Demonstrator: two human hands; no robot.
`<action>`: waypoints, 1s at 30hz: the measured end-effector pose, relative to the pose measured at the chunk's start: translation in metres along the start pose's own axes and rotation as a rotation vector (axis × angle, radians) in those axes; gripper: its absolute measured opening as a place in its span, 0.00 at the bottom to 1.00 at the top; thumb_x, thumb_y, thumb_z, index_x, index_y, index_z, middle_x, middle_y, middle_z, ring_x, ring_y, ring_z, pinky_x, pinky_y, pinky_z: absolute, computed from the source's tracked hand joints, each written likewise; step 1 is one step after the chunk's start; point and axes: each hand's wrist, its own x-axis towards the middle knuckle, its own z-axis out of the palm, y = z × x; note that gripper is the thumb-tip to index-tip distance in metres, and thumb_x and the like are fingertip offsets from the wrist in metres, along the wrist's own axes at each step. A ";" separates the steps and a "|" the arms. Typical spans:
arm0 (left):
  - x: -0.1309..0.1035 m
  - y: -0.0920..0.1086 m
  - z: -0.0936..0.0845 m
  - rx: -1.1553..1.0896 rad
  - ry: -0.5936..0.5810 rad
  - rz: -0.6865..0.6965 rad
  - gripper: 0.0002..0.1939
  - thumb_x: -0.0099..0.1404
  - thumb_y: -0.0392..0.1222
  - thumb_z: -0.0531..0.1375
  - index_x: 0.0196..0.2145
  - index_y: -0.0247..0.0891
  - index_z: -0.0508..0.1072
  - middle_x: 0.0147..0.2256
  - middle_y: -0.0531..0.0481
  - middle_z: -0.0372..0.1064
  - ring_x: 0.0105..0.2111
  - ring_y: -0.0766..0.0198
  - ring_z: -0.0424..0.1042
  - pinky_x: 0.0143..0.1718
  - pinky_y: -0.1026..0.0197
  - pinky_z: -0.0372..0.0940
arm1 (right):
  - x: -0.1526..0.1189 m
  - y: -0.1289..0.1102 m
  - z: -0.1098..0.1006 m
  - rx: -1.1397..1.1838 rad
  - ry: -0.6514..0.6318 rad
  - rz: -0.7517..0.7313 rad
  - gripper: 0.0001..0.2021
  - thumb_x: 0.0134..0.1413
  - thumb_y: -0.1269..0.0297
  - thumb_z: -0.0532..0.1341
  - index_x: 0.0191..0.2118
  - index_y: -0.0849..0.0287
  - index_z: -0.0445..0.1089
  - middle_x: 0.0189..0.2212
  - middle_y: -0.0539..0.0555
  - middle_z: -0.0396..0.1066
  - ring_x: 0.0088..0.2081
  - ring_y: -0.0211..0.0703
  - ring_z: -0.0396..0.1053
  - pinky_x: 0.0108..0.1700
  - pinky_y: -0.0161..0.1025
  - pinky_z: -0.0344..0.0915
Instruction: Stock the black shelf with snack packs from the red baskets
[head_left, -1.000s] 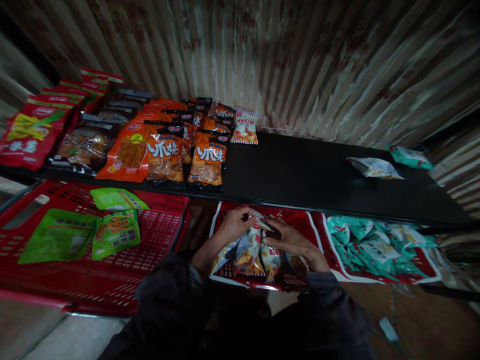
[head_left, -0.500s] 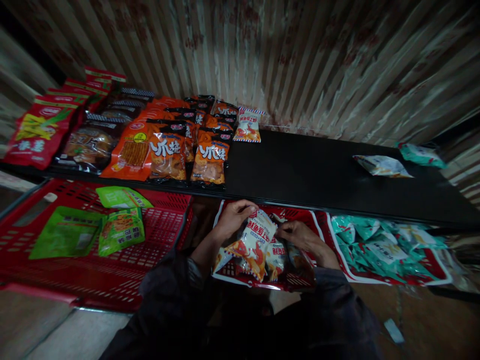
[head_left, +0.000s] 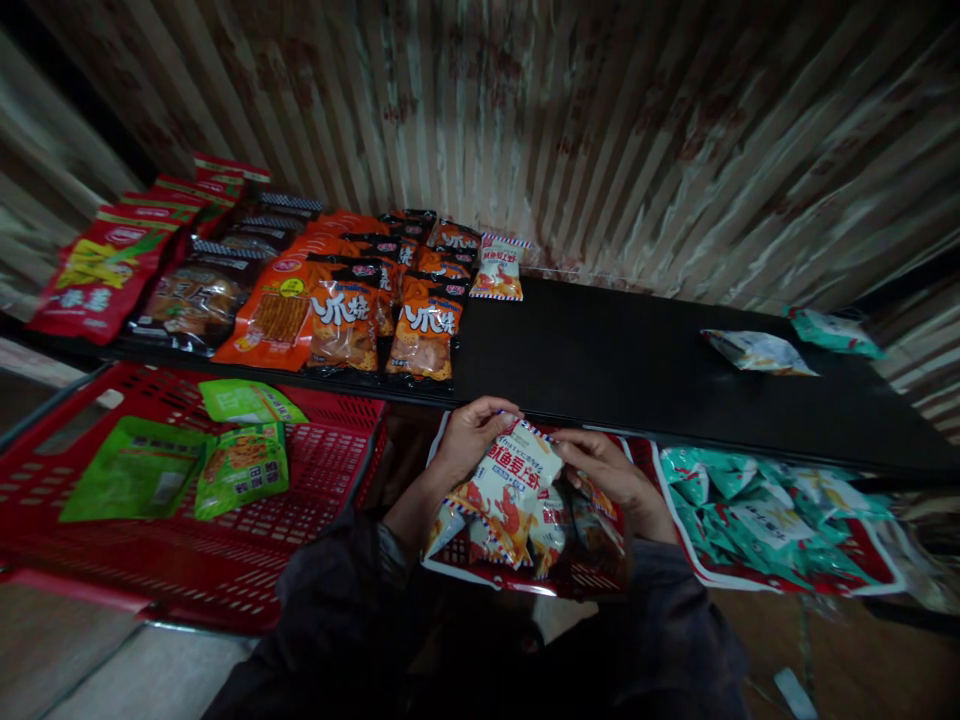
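A white snack bag [head_left: 510, 485] with red lettering is held by its top edge over the middle red basket [head_left: 480, 578]. My left hand [head_left: 471, 440] grips its upper left corner, fingers closed. At the upper right corner, my right hand [head_left: 604, 468] has its thumb and fingers pinched on the same bag. More bags of this kind lie below it in the basket, partly hidden. A matching white bag [head_left: 498, 268] stands at the back of the black shelf [head_left: 585, 350], beside orange-and-black bags [head_left: 424, 325].
Red bags [head_left: 112, 265] and brown bags [head_left: 199, 295] stand at the shelf's left. Two bags lie at its right. The left basket [head_left: 330, 500] holds green bags [head_left: 244, 465]; the right one holds teal bags [head_left: 772, 520]. A corrugated wall rises behind.
My right hand has moved onto the upper right corner of the held bag, which now tilts more to the left. The view has shifted slightly.
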 end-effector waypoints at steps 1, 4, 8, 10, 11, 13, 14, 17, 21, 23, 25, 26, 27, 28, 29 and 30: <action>0.001 0.004 0.003 -0.016 -0.017 0.013 0.14 0.53 0.45 0.69 0.34 0.34 0.76 0.35 0.48 0.77 0.34 0.65 0.73 0.38 0.63 0.65 | 0.000 -0.010 0.000 -0.015 -0.011 -0.001 0.24 0.45 0.40 0.66 0.35 0.59 0.78 0.21 0.49 0.70 0.20 0.34 0.60 0.22 0.32 0.56; 0.007 0.022 0.014 -0.084 -0.035 0.090 0.17 0.52 0.47 0.70 0.37 0.35 0.76 0.36 0.48 0.76 0.35 0.65 0.72 0.39 0.63 0.65 | -0.002 -0.038 -0.003 -0.015 0.099 -0.063 0.21 0.44 0.43 0.69 0.32 0.59 0.79 0.22 0.49 0.72 0.23 0.36 0.64 0.24 0.32 0.59; 0.012 0.045 0.031 -0.131 -0.047 0.149 0.22 0.56 0.49 0.68 0.47 0.38 0.74 0.37 0.50 0.74 0.35 0.66 0.71 0.38 0.64 0.64 | -0.003 -0.059 -0.007 0.105 0.372 -0.183 0.18 0.42 0.48 0.71 0.33 0.57 0.79 0.25 0.50 0.75 0.27 0.39 0.68 0.29 0.34 0.64; 0.014 0.052 0.037 -0.080 -0.081 0.101 0.22 0.58 0.50 0.66 0.48 0.38 0.74 0.34 0.51 0.74 0.32 0.66 0.70 0.34 0.65 0.63 | 0.000 -0.061 -0.006 0.144 0.471 -0.217 0.17 0.39 0.50 0.73 0.33 0.56 0.79 0.26 0.49 0.76 0.27 0.40 0.69 0.29 0.34 0.65; 0.016 0.055 0.039 -0.047 -0.096 0.071 0.21 0.58 0.50 0.65 0.47 0.37 0.74 0.33 0.51 0.73 0.31 0.66 0.70 0.33 0.65 0.62 | 0.002 -0.062 -0.005 0.158 0.507 -0.235 0.17 0.38 0.51 0.74 0.32 0.56 0.78 0.26 0.49 0.76 0.27 0.39 0.69 0.29 0.34 0.65; 0.021 0.057 0.043 0.005 -0.110 0.033 0.20 0.57 0.49 0.66 0.44 0.36 0.76 0.31 0.50 0.73 0.29 0.67 0.69 0.31 0.65 0.60 | 0.007 -0.061 -0.003 0.193 0.562 -0.262 0.16 0.37 0.51 0.74 0.31 0.57 0.78 0.24 0.48 0.75 0.26 0.39 0.69 0.28 0.34 0.65; 0.024 0.058 0.044 0.016 -0.108 0.029 0.19 0.56 0.49 0.66 0.43 0.35 0.76 0.31 0.50 0.73 0.28 0.67 0.68 0.30 0.65 0.60 | 0.009 -0.061 -0.001 0.224 0.584 -0.268 0.16 0.37 0.52 0.74 0.30 0.57 0.78 0.24 0.48 0.75 0.25 0.39 0.69 0.28 0.34 0.65; 0.031 0.057 0.047 -0.015 -0.105 0.034 0.20 0.54 0.49 0.68 0.42 0.36 0.76 0.31 0.51 0.73 0.29 0.67 0.69 0.32 0.65 0.61 | 0.016 -0.060 0.002 0.362 0.660 -0.267 0.15 0.38 0.52 0.74 0.30 0.57 0.78 0.23 0.48 0.75 0.24 0.38 0.69 0.28 0.35 0.66; 0.037 0.053 0.049 -0.075 -0.162 -0.004 0.23 0.51 0.52 0.70 0.39 0.34 0.76 0.31 0.50 0.73 0.31 0.64 0.71 0.34 0.63 0.63 | 0.023 -0.059 0.006 0.495 0.752 -0.296 0.14 0.36 0.54 0.75 0.29 0.57 0.77 0.22 0.47 0.75 0.22 0.38 0.68 0.27 0.35 0.65; 0.039 0.049 0.049 -0.071 -0.188 -0.033 0.22 0.50 0.54 0.70 0.35 0.33 0.75 0.30 0.49 0.73 0.30 0.64 0.71 0.34 0.62 0.64 | 0.025 -0.058 0.007 0.507 0.792 -0.301 0.15 0.35 0.55 0.75 0.28 0.58 0.77 0.22 0.47 0.75 0.21 0.37 0.68 0.25 0.34 0.64; 0.039 0.046 0.048 -0.077 -0.214 -0.049 0.23 0.50 0.54 0.70 0.36 0.33 0.74 0.31 0.49 0.73 0.31 0.63 0.71 0.35 0.62 0.64 | 0.026 -0.058 0.008 0.502 0.840 -0.313 0.15 0.34 0.55 0.76 0.27 0.59 0.76 0.21 0.47 0.74 0.21 0.35 0.66 0.24 0.33 0.63; 0.039 0.045 0.048 -0.088 -0.231 -0.055 0.24 0.50 0.53 0.71 0.39 0.34 0.73 0.32 0.49 0.73 0.32 0.63 0.72 0.35 0.61 0.65 | 0.026 -0.058 0.008 0.494 0.864 -0.324 0.16 0.34 0.54 0.76 0.26 0.59 0.76 0.20 0.46 0.73 0.21 0.35 0.66 0.24 0.32 0.62; 0.038 0.045 0.048 -0.099 -0.247 -0.060 0.26 0.50 0.53 0.71 0.41 0.35 0.72 0.34 0.49 0.74 0.33 0.63 0.72 0.36 0.61 0.66 | 0.026 -0.058 0.009 0.486 0.889 -0.337 0.16 0.34 0.54 0.75 0.26 0.59 0.75 0.20 0.46 0.73 0.21 0.35 0.65 0.23 0.32 0.62; 0.037 0.044 0.049 -0.108 -0.255 -0.061 0.27 0.50 0.52 0.72 0.43 0.36 0.71 0.36 0.49 0.74 0.34 0.62 0.73 0.37 0.61 0.66 | 0.026 -0.058 0.009 0.478 0.910 -0.348 0.16 0.35 0.53 0.75 0.25 0.59 0.75 0.20 0.46 0.73 0.21 0.34 0.65 0.23 0.32 0.61; 0.036 0.044 0.049 -0.112 -0.259 -0.060 0.28 0.50 0.53 0.72 0.44 0.37 0.71 0.37 0.49 0.74 0.35 0.62 0.73 0.38 0.60 0.66 | 0.027 -0.058 0.009 0.473 0.929 -0.359 0.16 0.36 0.53 0.75 0.25 0.59 0.75 0.20 0.46 0.73 0.21 0.34 0.65 0.23 0.32 0.61; 0.035 0.044 0.050 -0.114 -0.254 -0.056 0.27 0.51 0.53 0.71 0.44 0.38 0.71 0.38 0.49 0.74 0.35 0.62 0.73 0.38 0.61 0.67 | 0.027 -0.058 0.009 0.474 0.942 -0.369 0.16 0.37 0.53 0.74 0.26 0.59 0.75 0.21 0.46 0.73 0.21 0.35 0.65 0.24 0.32 0.62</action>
